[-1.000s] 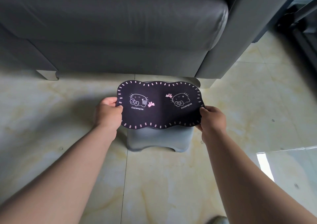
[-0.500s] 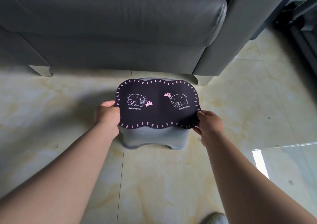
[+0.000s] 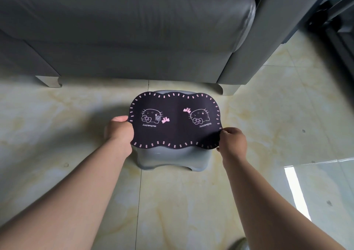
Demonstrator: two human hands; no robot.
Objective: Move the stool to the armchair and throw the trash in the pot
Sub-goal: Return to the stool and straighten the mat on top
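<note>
A low grey plastic stool stands on the tiled floor just in front of the dark grey armchair. A black mat with pink cartoon prints covers its seat. My left hand grips the stool's left edge under the mat. My right hand pinches the mat's right edge at the stool's right side. Trash and pot are not in view.
The armchair's two short pale legs rest on the cream marble-pattern floor. Dark furniture stands at the far right. A bright light reflection lies on the tiles at right.
The stool with both hands on it sits slightly further out from the armchair's front in the picture than before; my right fingers now pinch the mat's edge.
</note>
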